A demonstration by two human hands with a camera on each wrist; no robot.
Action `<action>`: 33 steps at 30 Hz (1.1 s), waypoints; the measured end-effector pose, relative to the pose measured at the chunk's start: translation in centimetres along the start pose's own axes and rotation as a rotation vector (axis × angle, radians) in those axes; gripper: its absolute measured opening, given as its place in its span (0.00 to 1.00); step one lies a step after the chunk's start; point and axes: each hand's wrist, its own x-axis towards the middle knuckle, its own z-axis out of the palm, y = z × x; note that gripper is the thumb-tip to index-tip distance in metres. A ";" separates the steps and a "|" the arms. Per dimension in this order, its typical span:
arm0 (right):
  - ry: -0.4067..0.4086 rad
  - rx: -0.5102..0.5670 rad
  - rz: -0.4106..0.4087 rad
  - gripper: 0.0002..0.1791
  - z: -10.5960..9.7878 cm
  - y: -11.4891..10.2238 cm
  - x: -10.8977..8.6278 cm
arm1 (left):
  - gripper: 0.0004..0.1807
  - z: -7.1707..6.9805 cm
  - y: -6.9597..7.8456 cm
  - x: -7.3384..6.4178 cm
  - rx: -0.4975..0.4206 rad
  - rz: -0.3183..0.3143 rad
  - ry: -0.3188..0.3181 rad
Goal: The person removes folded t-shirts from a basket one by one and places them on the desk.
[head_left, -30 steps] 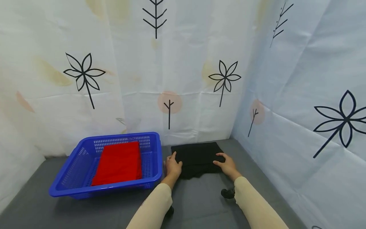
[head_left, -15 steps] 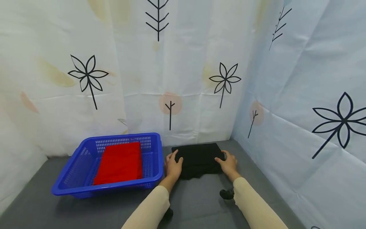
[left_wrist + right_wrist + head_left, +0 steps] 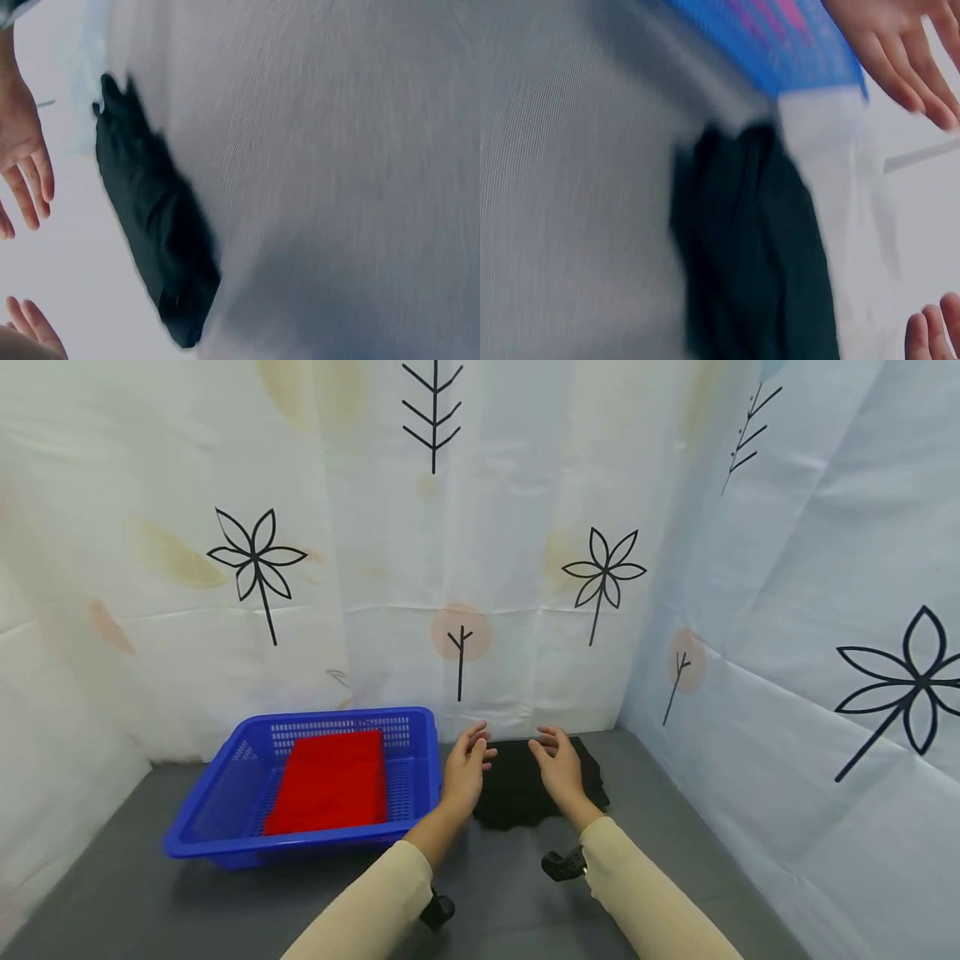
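Contact with the black cloth is found to have been ended. Half a second ago, the left hand and the right hand were observed at its two ends, with the thumbs laid over its upper face; both have since been lifted and brought inward, so that they are now held above it, facing each other. A gap between hands and cloth is confirmed in both wrist views. The fingers of each hand are noted as loosely bent and slightly apart, with nothing held or pinched between them. The cloth is located on the grey table, to the right of the blue basket and near the printed curtain; it lies in a flat, folded pile, with a ragged near edge and creases along the side seen from the left wrist. Inside the basket, the red cloth is recorded as lying flat and undisturbed. From the release, it is judged that the handling of the pile's ends has been broken off or completed; which of the two applies cannot be determined. The uneven near edge is assessed as not having been squared.
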 end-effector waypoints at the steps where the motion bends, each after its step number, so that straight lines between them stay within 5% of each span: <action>1: -0.015 0.013 -0.012 0.21 0.6 -0.6 -0.1 | 0.20 -0.5 0.4 0.3 -0.030 -0.001 -0.003; 8: -0.132 0.105 -0.084 0.18 4.7 -4.5 -1.3 | 0.22 -4.5 3.7 1.4 -0.107 -0.118 0.033; 16: -0.239 0.160 -0.104 0.16 9.0 -7.3 -2.8 | 0.24 -10.0 3.0 3.5 0.030 -0.246 0.044; 24: -0.325 0.217 -0.065 0.15 12.3 -8.5 -3.8 | 0.25 -14.9 2.3 3.8 0.154 -0.213 0.140; 33: -0.366 0.175 -0.033 0.17 13.3 -9.0 -4.8 | 0.25 -19.3 1.6 3.4 0.211 -0.192 0.272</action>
